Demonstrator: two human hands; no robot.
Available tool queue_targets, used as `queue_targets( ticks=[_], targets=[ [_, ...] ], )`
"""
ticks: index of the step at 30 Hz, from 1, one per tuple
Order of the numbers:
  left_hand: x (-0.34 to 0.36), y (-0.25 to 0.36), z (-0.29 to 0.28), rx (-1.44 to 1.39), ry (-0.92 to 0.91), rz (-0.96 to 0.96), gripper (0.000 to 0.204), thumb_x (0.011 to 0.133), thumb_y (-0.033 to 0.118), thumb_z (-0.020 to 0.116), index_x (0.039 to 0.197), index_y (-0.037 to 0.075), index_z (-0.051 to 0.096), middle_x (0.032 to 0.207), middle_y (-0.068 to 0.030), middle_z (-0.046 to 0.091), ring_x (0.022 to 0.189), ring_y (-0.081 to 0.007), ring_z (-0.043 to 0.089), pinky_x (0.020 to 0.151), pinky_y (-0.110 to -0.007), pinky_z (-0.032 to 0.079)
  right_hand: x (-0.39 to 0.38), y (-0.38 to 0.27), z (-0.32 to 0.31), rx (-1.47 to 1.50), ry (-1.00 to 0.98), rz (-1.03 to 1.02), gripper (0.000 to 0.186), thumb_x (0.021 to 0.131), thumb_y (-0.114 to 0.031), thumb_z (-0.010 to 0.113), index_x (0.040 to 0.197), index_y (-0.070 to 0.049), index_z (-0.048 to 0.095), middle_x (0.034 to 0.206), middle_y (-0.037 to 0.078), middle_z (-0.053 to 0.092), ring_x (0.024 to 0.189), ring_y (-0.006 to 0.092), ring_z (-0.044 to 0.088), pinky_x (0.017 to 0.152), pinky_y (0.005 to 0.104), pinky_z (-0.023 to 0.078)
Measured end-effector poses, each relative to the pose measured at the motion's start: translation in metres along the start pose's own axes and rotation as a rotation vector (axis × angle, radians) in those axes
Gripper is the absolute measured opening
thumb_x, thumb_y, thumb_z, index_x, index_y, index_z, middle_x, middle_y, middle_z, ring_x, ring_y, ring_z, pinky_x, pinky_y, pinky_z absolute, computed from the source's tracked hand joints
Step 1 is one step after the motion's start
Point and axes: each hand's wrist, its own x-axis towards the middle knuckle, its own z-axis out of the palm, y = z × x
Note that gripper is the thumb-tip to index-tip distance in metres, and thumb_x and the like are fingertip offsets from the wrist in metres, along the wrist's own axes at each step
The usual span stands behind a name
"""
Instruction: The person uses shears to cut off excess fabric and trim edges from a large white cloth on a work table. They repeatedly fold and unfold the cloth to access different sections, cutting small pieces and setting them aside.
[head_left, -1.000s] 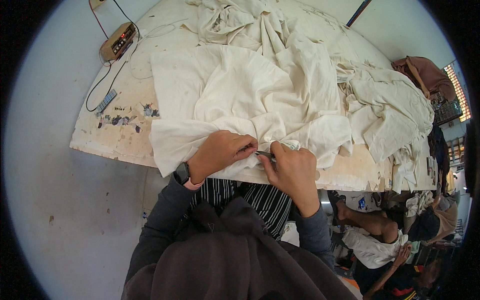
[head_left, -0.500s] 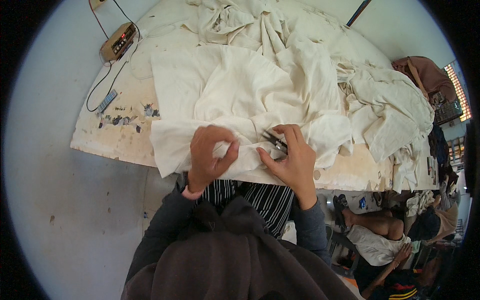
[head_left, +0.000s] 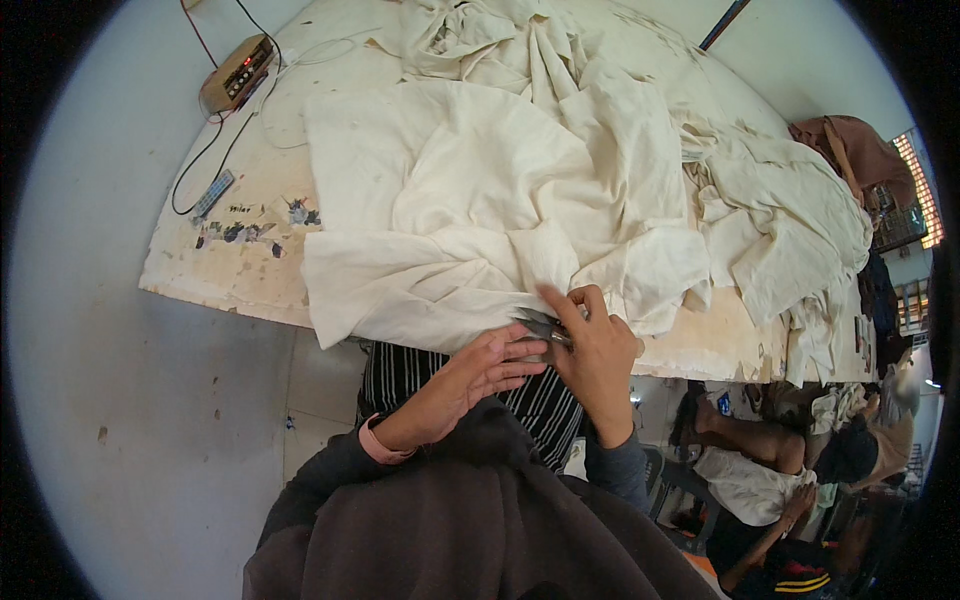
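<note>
A large cream cloth [head_left: 480, 165] lies rumpled over the front of the table, its near edge reaching my hands. My right hand [head_left: 600, 355] is closed around dark thread snips [head_left: 543, 326], whose blades point left at the cloth's near edge. Just below those blades is my left hand [head_left: 480, 375], palm up, fingers stretched out and slightly apart. Its fingertips come close to the snips and the cloth edge; whether they touch is hard to tell. Nothing shows in the left hand.
More cream cloth is heaped at the back [head_left: 460, 40] and right [head_left: 780, 200] of the worn table [head_left: 220, 285]. A brown box-shaped device [head_left: 237, 75] with cables and a remote control [head_left: 214, 193] lie at the left. Another person [head_left: 750, 480] sits at the lower right.
My left hand has moved down and right, its curled fingers now straightened beside the snips. My right hand has dropped slightly with the snips, and the cloth's near part has shifted.
</note>
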Motion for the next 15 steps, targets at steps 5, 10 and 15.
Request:
queue_targets(
  ticks=[5,10,15],
  targets=[
    [0.0,-0.008,0.004,-0.097,0.057,0.041,0.061,0.112,0.046,0.03,0.155,0.002,0.032,0.15,-0.016,0.049,0.136,-0.0265,0.051,0.117,-0.041,0.036,-0.017,0.002,0.01,0.085,0.318,-0.1,0.051,0.064,-0.008,0.078,0.112,-0.024,0.077,0.097,0.0,0.064,0.06,0.0167,0.056,0.055,0.0309,0.042],
    [-0.005,-0.015,0.005,-0.254,0.117,0.245,0.039,0.108,0.026,0.054,0.137,0.001,0.056,0.128,-0.0075,0.065,0.123,-0.0177,0.06,0.109,-0.033,0.042,-0.033,-0.011,0.004,-0.003,0.577,-0.388,0.045,0.06,-0.01,0.078,0.101,-0.026,0.08,0.087,-0.003,0.069,0.057,0.0079,0.055,0.054,0.0252,0.033],
    [-0.015,-0.009,0.017,-0.129,0.329,0.329,0.033,0.099,0.01,0.07,0.129,0.0,0.063,0.122,-0.0039,0.068,0.11,-0.0098,0.062,0.095,-0.026,0.048,-0.035,-0.021,-0.008,0.048,0.46,-0.436,0.044,0.06,-0.014,0.082,0.104,-0.021,0.079,0.089,-0.003,0.069,0.066,0.0117,0.057,0.056,0.0263,0.034]
  ],
)
